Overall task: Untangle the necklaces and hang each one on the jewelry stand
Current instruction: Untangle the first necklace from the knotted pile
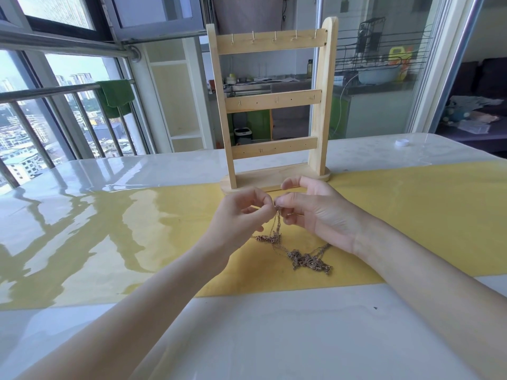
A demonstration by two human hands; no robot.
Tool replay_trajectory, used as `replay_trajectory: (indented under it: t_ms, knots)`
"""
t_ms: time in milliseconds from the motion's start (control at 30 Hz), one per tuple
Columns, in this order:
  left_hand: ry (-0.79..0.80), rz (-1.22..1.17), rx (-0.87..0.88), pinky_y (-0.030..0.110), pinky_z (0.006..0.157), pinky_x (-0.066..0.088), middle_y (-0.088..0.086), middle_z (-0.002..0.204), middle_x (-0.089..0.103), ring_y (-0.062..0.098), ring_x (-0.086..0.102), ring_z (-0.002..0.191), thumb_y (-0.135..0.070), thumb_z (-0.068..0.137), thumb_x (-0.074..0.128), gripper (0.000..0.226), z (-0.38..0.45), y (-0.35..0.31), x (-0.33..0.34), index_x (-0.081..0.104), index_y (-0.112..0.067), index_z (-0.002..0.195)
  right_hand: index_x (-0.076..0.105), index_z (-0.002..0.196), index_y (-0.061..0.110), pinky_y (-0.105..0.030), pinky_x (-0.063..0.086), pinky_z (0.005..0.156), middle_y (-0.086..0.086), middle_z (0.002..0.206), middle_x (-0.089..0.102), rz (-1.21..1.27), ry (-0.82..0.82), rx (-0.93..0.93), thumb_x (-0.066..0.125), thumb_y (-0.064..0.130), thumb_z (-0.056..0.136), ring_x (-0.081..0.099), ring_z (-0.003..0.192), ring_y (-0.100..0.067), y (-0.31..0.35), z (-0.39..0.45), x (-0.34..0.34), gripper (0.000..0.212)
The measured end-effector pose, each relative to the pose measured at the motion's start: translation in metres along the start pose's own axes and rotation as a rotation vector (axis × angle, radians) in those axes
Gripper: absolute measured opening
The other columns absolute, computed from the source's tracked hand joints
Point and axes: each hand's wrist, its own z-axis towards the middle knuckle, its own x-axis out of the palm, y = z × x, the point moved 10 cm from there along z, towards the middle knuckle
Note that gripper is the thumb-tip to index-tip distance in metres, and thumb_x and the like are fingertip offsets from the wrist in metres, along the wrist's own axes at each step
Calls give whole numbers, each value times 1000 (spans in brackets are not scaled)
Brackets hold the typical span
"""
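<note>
Head view: both hands' fingers [267, 201] pinch the thin tangled rose-gold chain necklaces [295, 252] trailing onto the glossy yellow-and-white desk [109, 229]; tease strands apart gently, never yank.

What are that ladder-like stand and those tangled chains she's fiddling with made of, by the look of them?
The jewelry stand looks like pale unfinished wood, likely pine: matte, with faint grain, and small metal hooks on its bars. The necklaces seem to be fine metal chain with a dull rose-gold or coppery tint; whether plated or solid cannot be told.
</note>
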Motion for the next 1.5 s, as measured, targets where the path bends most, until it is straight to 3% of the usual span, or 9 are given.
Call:
replay_trajectory:
  t_ms: [167,333,467,733,933,1067,1233,1367,1500]
  knots:
    - [-23,-8,-3,22,63,42,-12,59,54,5,49,56,-23,72,60,8,-1,0,-3,58,-17,67,50,100,10,-22,46,57,-4,68,59,24,17,7,60,-5,85,53,59,-13,-1,0,2,23]
    - [-88,-44,16,15,58,41,-14,57,56,5,46,55,-9,85,60,20,1,-2,-10,58,-15,66,49,102,8,-20,50,60,-2,74,62,106,-3,-48,60,-6,84,64,65,-11,6,0,0,26]
    - [-75,-21,15,21,62,40,-13,56,54,5,46,54,-26,70,58,10,0,-1,-9,59,-16,66,50,102,8,-19,50,62,-5,82,57,18,-11,-77,62,-9,82,61,66,-9,8,0,1,29]
    - [-77,70,47,21,58,37,-8,54,50,9,44,57,-7,81,60,16,1,-2,-11,57,-11,66,54,99,15,-30,40,69,-1,89,60,-213,-31,-84,68,-3,80,49,73,-18,8,0,2,30]
    - [-49,295,188,15,55,41,-17,53,53,2,48,53,-4,77,63,17,-2,-14,-5,57,-15,65,53,102,10,-24,41,64,-4,92,55,-246,-20,-58,63,-11,80,49,72,-14,5,0,3,32]
    - [-65,300,181,14,52,38,-11,54,53,2,46,50,-6,76,62,14,-3,-14,-6,57,-13,65,51,102,9,-23,41,63,-5,89,52,-183,-13,-33,62,-14,79,47,70,-14,3,0,2,34]
    - [-93,197,151,11,51,35,-6,57,54,5,46,52,0,77,61,17,-1,-12,-10,56,-12,65,50,99,10,-21,46,58,-5,87,52,13,-26,9,59,-17,80,57,64,-13,1,0,-5,34]
    - [-39,150,223,15,60,44,-8,70,61,5,55,65,3,81,64,22,-1,-21,-5,57,-17,74,51,97,11,-20,49,61,-4,86,52,52,-15,27,58,-15,81,55,67,-12,-1,0,-4,32]
    - [18,137,262,15,58,42,-7,74,60,3,49,63,5,80,66,26,-3,-25,-1,54,-18,80,52,97,11,-20,50,62,-5,86,52,54,-12,35,58,-15,82,54,68,-13,-3,0,-4,31]
